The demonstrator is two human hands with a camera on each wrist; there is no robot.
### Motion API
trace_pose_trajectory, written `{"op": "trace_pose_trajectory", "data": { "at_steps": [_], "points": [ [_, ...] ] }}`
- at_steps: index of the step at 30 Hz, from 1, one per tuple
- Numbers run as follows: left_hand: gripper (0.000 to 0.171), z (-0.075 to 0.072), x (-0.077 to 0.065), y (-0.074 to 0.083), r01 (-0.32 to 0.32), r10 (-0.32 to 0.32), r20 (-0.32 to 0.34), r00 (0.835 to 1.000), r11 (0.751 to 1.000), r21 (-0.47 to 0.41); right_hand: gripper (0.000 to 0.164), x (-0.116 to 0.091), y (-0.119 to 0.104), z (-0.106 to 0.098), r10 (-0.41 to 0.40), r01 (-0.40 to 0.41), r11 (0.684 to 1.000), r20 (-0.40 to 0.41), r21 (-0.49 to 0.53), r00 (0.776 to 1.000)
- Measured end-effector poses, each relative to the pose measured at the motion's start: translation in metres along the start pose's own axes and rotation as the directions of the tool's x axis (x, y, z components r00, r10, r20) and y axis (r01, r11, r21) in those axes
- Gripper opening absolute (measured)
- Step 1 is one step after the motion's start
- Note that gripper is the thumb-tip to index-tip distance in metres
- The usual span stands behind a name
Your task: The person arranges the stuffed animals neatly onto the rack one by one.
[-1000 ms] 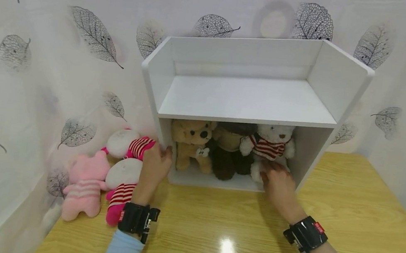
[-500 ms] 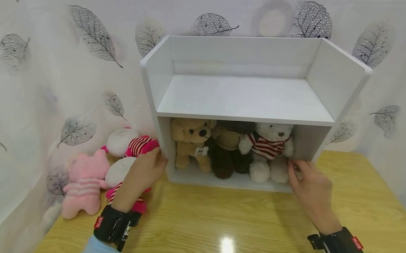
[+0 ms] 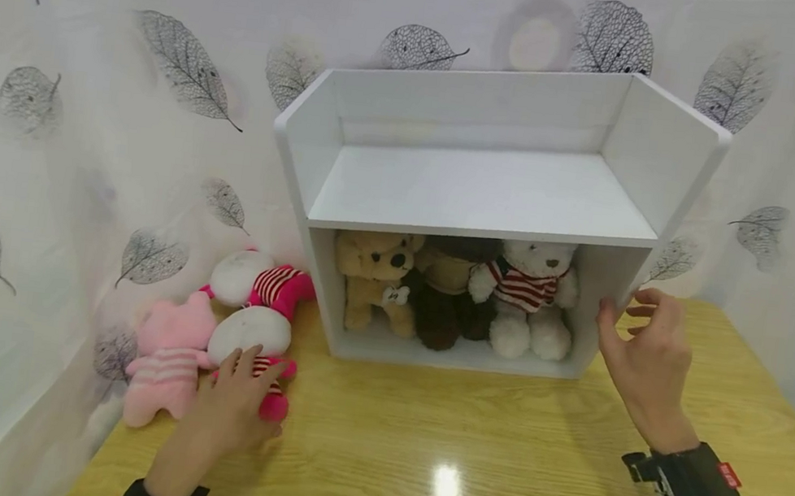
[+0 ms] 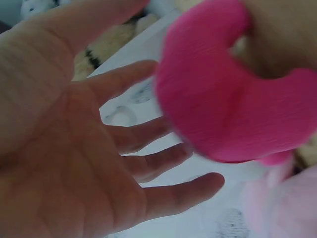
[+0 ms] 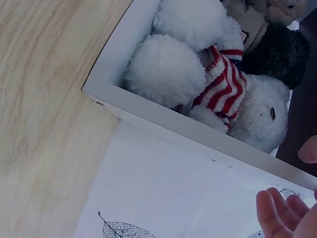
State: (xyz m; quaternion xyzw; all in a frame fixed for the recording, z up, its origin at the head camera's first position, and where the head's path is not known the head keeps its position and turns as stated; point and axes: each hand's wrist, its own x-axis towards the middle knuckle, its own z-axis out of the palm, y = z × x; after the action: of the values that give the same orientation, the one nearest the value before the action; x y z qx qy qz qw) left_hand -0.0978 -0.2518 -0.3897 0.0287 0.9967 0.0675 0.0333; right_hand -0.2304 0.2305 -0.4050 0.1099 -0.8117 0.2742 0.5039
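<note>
My left hand (image 3: 228,409) is spread with straight fingers over a plush toy (image 3: 251,332) with a white head, striped top and hot-pink limbs. In the left wrist view its fingertips lie beside a hot-pink part (image 4: 213,89) of a toy. My right hand (image 3: 649,367) holds the right side panel of the white shelf unit (image 3: 485,192), thumb at the inner front edge and fingers outside. Inside the lower compartment sit a tan plush dog (image 3: 375,278), a brown plush (image 3: 445,294) whose head is shaded, and a white teddy bear (image 3: 528,296) in a striped sweater.
Another hot-pink and white plush (image 3: 275,287) lies behind the touched one, against the shelf's left side. A pale pink plush (image 3: 170,353) lies left of them, near the leaf-print backdrop (image 3: 66,186). All stand on a wooden table (image 3: 403,461).
My left hand has left the shelf's left edge and come down-left over the striped toy. My right hand has withdrawn from the white bear and moved right to the side panel.
</note>
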Motion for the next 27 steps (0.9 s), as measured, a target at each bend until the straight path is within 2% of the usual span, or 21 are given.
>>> {"op": "trace_pose_trajectory", "data": {
  "at_steps": [1, 2, 4, 7, 9, 13, 16, 19, 24, 27],
  "points": [
    [0.075, 0.004, -0.001, -0.002, 0.006, -0.007, 0.011, 1.0, 1.0, 0.008, 0.044, 0.001, 0.0, 0.0, 0.018, -0.018, 1.0, 0.009, 0.014, 1.0],
    [0.073, 0.009, -0.002, -0.003, -0.002, 0.002, -0.004, 1.0, 1.0, 0.01, 0.047, 0.002, 0.001, 0.0, 0.03, -0.03, 0.999, 0.023, 0.026, 0.999],
    [0.064, 0.017, -0.003, -0.006, -0.025, 0.026, -0.083, 0.996, 1.0, 0.019, 0.054, 0.005, 0.003, 0.001, 0.043, -0.046, 0.998, 0.051, 0.045, 0.998],
    [0.048, 0.023, -0.004, -0.006, -0.066, 0.082, -0.22, 0.972, 0.995, 0.081, 0.06, 0.009, 0.006, 0.004, 0.054, -0.059, 0.997, 0.103, 0.049, 0.993],
    [0.042, 0.022, -0.003, -0.005, -0.077, 0.103, -0.258, 0.961, 0.991, 0.108, 0.059, 0.011, 0.008, 0.007, 0.063, -0.07, 0.996, 0.132, 0.052, 0.989],
    [0.038, 0.002, -0.004, 0.001, -0.105, 0.12, -0.198, 0.973, 0.991, 0.083, 0.056, 0.012, 0.011, 0.013, 0.131, -0.147, 0.988, 0.219, 0.056, 0.967],
    [0.037, -0.017, -0.006, 0.004, -0.153, 0.152, -0.146, 0.978, 0.988, 0.006, 0.056, 0.01, 0.013, 0.018, 0.194, -0.213, 0.976, 0.266, 0.043, 0.944],
    [0.037, -0.033, -0.009, 0.006, -0.191, 0.181, -0.101, 0.978, 0.976, -0.104, 0.054, 0.006, 0.015, 0.022, 0.208, -0.227, 0.973, 0.276, 0.038, 0.938],
    [0.037, -0.045, -0.013, 0.01, -0.22, 0.22, -0.033, 0.975, 0.934, -0.282, 0.052, 0.003, 0.019, 0.029, 0.191, -0.21, 0.976, 0.249, 0.053, 0.95],
    [0.041, -0.046, -0.012, 0.012, -0.264, 0.289, -0.002, 0.957, 0.872, -0.412, 0.05, 0.002, 0.022, 0.032, 0.178, -0.193, 0.98, 0.213, 0.055, 0.961]
  ]
}}
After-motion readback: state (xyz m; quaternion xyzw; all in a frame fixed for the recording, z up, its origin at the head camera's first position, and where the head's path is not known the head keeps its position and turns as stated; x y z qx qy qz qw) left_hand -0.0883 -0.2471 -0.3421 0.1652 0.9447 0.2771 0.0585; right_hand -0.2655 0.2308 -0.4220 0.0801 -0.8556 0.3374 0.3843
